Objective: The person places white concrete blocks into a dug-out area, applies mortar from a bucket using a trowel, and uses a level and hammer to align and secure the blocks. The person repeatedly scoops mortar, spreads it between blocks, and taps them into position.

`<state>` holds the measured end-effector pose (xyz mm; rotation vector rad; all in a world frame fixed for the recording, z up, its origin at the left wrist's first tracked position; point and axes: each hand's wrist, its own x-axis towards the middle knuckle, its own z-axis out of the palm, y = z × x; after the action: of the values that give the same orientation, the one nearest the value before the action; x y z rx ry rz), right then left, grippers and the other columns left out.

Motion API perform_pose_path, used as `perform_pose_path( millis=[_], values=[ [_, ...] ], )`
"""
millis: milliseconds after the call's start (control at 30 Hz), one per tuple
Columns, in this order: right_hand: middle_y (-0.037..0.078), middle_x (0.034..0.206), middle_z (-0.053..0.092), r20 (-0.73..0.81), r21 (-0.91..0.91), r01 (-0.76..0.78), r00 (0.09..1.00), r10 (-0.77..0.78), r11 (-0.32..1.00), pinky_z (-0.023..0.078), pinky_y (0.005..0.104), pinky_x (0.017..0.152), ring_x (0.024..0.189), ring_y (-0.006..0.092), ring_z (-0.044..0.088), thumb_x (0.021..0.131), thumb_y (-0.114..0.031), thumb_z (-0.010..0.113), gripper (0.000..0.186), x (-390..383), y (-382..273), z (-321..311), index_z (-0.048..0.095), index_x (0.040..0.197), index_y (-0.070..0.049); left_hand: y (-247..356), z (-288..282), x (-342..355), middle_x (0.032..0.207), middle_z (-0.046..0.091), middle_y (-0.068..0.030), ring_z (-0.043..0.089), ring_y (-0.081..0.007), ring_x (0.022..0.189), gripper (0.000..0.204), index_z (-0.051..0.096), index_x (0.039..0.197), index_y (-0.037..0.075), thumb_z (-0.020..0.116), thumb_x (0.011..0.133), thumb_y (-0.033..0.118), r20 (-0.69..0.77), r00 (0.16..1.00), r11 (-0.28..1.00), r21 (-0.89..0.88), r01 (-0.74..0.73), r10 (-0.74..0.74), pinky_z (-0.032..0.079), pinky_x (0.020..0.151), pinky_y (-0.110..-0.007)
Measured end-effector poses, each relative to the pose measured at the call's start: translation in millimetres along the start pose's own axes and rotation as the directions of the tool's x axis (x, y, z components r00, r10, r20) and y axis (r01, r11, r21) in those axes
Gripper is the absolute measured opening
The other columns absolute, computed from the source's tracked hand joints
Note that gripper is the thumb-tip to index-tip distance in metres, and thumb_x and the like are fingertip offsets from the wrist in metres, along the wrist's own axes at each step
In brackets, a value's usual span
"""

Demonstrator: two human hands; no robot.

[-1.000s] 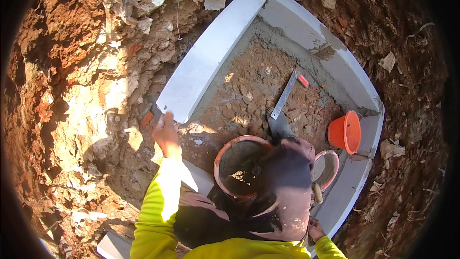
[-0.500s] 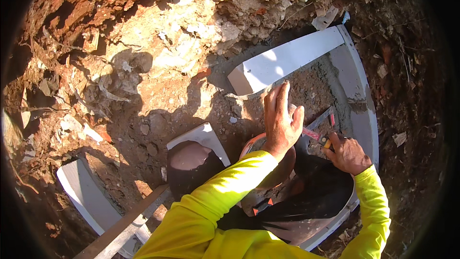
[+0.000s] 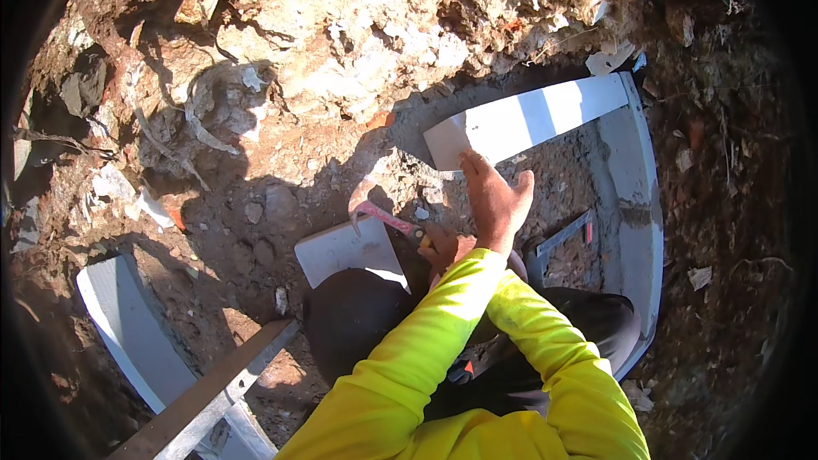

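White oblong masonry block (image 3: 532, 123) is lying up and to the right, its near end at our left hand

Our left hand (image 3: 498, 204) is sitting just below the block's near end, fingers stretched out and thumb spread wide, gripping nothing. The fingertips are appearing to touch the block's lower edge, though we are not quite able to tell. From there the block's long axis is running away rightward and slightly up, toward its far end at the pale grey, curving masonry wall (image 3: 639, 221).

Our right hand (image 3: 446, 249) is lying farther from the block, lower and to the left, because our forearms are crossing: the yellow-sleeved left forearm (image 3: 426, 324) is passing over the yellow-sleeved right forearm (image 3: 550, 332). That hand is partly hidden, but its fingers are curling around the yellow grip of a pink-red, curved-headed hammer (image 3: 388, 218). The hammer is pointing up and left, so its head is facing away from the block and showing near the upper edge of a flat, whitish slab (image 3: 345, 251).

We are judging that offset to be the relation that matters: the bare left hand is being nearer, while the hammer is aiming opposite to the block.
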<state>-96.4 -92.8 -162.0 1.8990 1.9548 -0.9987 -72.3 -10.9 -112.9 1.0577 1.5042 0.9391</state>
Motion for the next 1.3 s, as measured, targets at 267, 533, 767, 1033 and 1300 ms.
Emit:
perform_pose_path(
  millis=[267,533,767,1033,1300],
  values=[
    [0.017,0.115,0.065,-0.033,0.136,-0.082,0.996,0.087,0.987,0.051,0.0524,0.088,0.102,0.0408,0.066,0.088,-0.038,0.064,0.045,5.1,-7.1,-25.2,0.054,0.125,-0.015,5.7,5.3,1.0,0.148,0.023,-0.0447,0.024,-0.0514,0.143,0.105,0.020,0.143,-0.022,0.080,0.075,0.030,-0.072,0.997,0.998,0.055,0.010,-0.006,0.026,0.120,-0.048],
    [0.020,0.112,0.067,-0.056,0.141,-0.082,0.994,0.091,0.987,0.052,0.0509,0.088,0.101,0.0411,0.066,0.089,-0.034,0.063,0.041,3.9,25.8,-26.9,0.058,0.123,-0.011,11.6,13.5,1.2,0.148,0.023,-0.0445,0.026,-0.0519,0.143,0.108,0.018,0.144,-0.022,0.081,0.074,0.031,-0.043,0.998,0.994,0.100,-0.043,0.048,0.028,0.119,-0.047],
    [0.022,0.111,0.068,0.036,0.217,-0.066,0.998,0.060,0.974,0.053,0.0499,0.089,0.100,0.0412,0.067,0.090,-0.035,0.061,0.041,-2.5,74.2,-18.4,0.061,0.122,-0.009,3.2,4.6,0.8,0.146,0.031,-0.0422,0.036,-0.0482,0.139,0.104,0.023,0.142,-0.022,0.082,0.073,0.031,-0.008,1.000,0.996,0.091,-0.013,0.014,0.033,0.117,-0.044],
    [0.024,0.109,0.069,-0.121,0.258,0.225,0.972,-0.200,0.940,0.053,0.0489,0.089,0.100,0.0413,0.068,0.091,-0.035,0.058,0.041,-11.9,120.8,21.5,0.064,0.120,-0.007,18.5,-1.4,-3.4,0.128,0.050,-0.0441,0.057,-0.0496,0.117,0.090,0.032,0.137,-0.023,0.075,0.078,0.030,-0.006,0.999,0.989,0.143,-0.032,0.033,0.048,0.101,-0.046],
    [0.021,0.112,0.068,0.218,-0.117,-0.186,0.953,0.208,0.975,0.050,0.0496,0.094,0.110,0.0410,0.064,0.088,-0.019,0.062,0.040,-130.1,95.3,-174.8,0.057,0.125,-0.007,-37.3,-3.5,37.8,0.089,0.072,-0.0225,0.071,-0.0332,0.082,0.036,0.068,0.104,-0.008,0.062,0.090,0.025,-0.257,0.961,0.987,-0.146,0.063,-0.099,0.055,0.074,-0.041]
  ],
)
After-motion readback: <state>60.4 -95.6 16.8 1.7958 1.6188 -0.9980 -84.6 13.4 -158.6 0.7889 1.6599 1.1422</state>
